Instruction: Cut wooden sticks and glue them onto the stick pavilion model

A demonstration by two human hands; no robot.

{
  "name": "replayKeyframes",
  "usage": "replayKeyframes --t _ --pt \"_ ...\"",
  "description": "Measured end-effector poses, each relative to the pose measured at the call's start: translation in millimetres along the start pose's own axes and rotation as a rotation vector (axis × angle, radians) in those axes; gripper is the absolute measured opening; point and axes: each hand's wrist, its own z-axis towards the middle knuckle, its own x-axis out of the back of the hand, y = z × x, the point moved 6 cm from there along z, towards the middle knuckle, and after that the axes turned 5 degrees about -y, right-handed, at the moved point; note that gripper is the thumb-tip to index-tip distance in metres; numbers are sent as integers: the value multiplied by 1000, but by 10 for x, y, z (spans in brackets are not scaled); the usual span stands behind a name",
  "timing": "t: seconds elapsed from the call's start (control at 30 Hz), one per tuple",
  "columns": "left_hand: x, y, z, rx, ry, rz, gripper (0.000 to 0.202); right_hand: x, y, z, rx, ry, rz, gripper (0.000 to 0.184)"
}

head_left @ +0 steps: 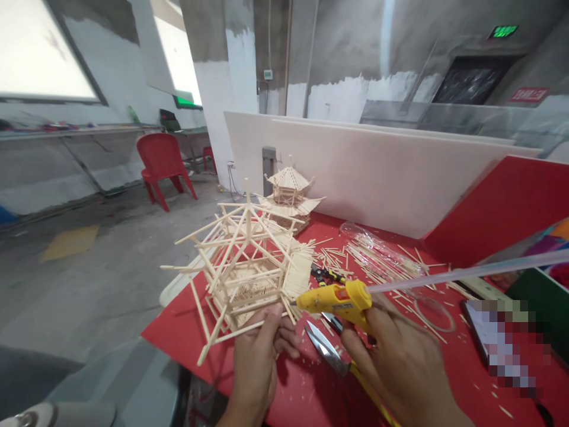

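My right hand [400, 356] is wrapped round the handle of a yellow hot glue gun [333, 298], and a long clear glue stick [471, 270] runs out of its back. The gun's nozzle points left, at the lower corner of a pavilion model [242, 284] built of thin wooden sticks. My left hand [267, 338] grips the model's near lower edge, thumb on top and fingers curled beneath. Whether the nozzle touches the wood, I cannot tell. Scissors with yellow handles [329, 350] lie open on the red table between my hands.
Behind stands a finished-looking stick pagoda [290, 198]. Loose sticks [331, 258], black-and-yellow pliers [326, 274], a plastic bag of sticks [382, 252] and a roll of clear tape [434, 314] lie on the red table [178, 332]. White boards [364, 178] rise at its back; a partly blurred phone [498, 344] is right.
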Motion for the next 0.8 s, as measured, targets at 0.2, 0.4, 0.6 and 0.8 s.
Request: replayKeyframes --t 0.2,0.4,0.6,0.8 --pt "-23 14 30 -22 -26 21 26 8 -18 -4 10 -3 -1 30" --pt "6 -29 68 -4 -25 47 27 -21 -34 10 13 -25 -37 34" --pt "-9 -14 81 0 10 45 31 -14 -82 25 40 -3 -38 35" --pt "-17 -15 97 -4 25 34 32 14 -102 25 59 30 -9 22"
